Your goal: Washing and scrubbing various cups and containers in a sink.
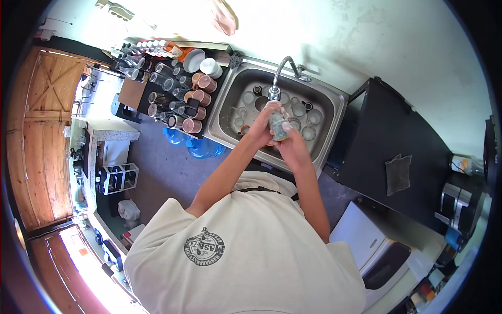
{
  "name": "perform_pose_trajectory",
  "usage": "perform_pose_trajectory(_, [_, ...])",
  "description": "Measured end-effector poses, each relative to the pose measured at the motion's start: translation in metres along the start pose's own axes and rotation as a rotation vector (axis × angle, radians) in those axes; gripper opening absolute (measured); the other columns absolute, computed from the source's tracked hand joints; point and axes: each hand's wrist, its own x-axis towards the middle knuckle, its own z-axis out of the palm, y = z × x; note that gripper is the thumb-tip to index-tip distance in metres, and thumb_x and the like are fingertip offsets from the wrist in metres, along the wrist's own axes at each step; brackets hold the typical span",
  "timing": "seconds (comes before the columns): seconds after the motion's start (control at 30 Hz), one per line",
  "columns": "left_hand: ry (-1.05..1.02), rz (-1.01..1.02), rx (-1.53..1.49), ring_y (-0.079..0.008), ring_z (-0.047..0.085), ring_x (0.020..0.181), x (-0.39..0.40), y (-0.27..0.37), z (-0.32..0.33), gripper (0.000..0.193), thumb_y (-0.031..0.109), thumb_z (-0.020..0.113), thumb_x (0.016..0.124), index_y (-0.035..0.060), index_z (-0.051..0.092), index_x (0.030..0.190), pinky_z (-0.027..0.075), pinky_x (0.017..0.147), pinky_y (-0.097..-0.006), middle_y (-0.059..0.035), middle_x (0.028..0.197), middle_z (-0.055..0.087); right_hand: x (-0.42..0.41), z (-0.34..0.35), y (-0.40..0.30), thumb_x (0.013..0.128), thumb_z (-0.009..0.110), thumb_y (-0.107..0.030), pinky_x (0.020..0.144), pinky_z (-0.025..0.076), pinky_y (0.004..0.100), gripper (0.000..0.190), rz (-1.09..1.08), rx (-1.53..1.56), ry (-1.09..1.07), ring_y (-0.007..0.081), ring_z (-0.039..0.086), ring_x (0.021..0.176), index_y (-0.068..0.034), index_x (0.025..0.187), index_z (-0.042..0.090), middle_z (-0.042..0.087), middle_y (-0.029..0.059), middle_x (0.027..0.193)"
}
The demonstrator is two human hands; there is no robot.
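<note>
Both hands are together over the near half of a stainless steel sink (333,114), below the spray head of a curved metal faucet (275,92). My left hand (262,122) and my right hand (292,144) grip a mottled grey-green scrubbing pad (279,125) between them. Something clear, perhaps a drinking glass, shows at its upper end; the fingers partly hide it. In the basin beneath lie several clear glasses (314,116) and a few dark cups (257,90). An orange-rimmed cup (244,129) rests by the basin's left wall.
Left of the sink, a dark counter holds many upturned glasses (171,84), pink cups (202,97) and bottles (131,72). Large blue water bottles (206,148) stand on the floor below. At the right is a black tabletop (392,129) with a dark grey cloth (398,174).
</note>
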Motion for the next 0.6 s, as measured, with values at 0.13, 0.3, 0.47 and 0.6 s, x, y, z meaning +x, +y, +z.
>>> perform_pose_trajectory(0.13, [-0.137,-0.168,-0.026,-0.0237,0.067,0.095,-0.001,0.014,0.004,0.028,0.02,0.063,0.097,0.0109,0.051,0.12,0.058,0.079,-0.0362,-0.01,0.103,0.063,0.001,0.001,-0.003,0.096,0.059,-0.015,0.074,0.048,0.0318,0.023,-0.073,-0.294,0.082,0.0174,0.063,0.087,-0.002,0.114,0.064,0.068,0.0069,0.102])
perform_pose_trajectory(0.3, [-0.162,-0.107,0.019,-0.0291,0.066,0.113,-0.006,0.021,-0.008,0.038,0.017,0.064,0.095,0.0078,0.048,0.129,0.058,0.093,-0.0418,-0.0106,0.113,0.061,0.01,-0.007,0.004,0.099,0.056,-0.026,0.079,0.051,0.0368,0.034,0.034,0.134,-0.112,0.0183,0.065,0.092,-0.006,0.126,0.058,0.067,0.0076,0.11])
perform_pose_trajectory(0.47, [-0.361,-0.109,-0.002,-0.0318,0.063,0.119,-0.018,0.048,0.006,0.041,0.01,0.064,0.094,0.0041,0.047,0.131,0.051,0.106,-0.0441,-0.0143,0.122,0.061,0.015,0.001,0.02,0.099,0.059,-0.018,0.074,0.052,0.0378,0.026,-0.23,-0.474,0.211,0.0218,0.066,0.089,-0.004,0.12,0.064,0.067,0.0062,0.109])
perform_pose_trajectory(0.6, [-0.166,-0.038,0.286,-0.0227,0.065,0.109,-0.009,0.051,-0.015,0.037,0.014,0.067,0.095,0.0046,0.049,0.126,0.054,0.095,-0.0362,-0.0149,0.117,0.065,0.01,0.036,0.006,0.096,0.061,-0.015,0.082,0.051,0.0415,0.021,-0.47,-1.237,0.129,0.0259,0.065,0.091,0.0,0.111,0.066,0.067,0.0101,0.102])
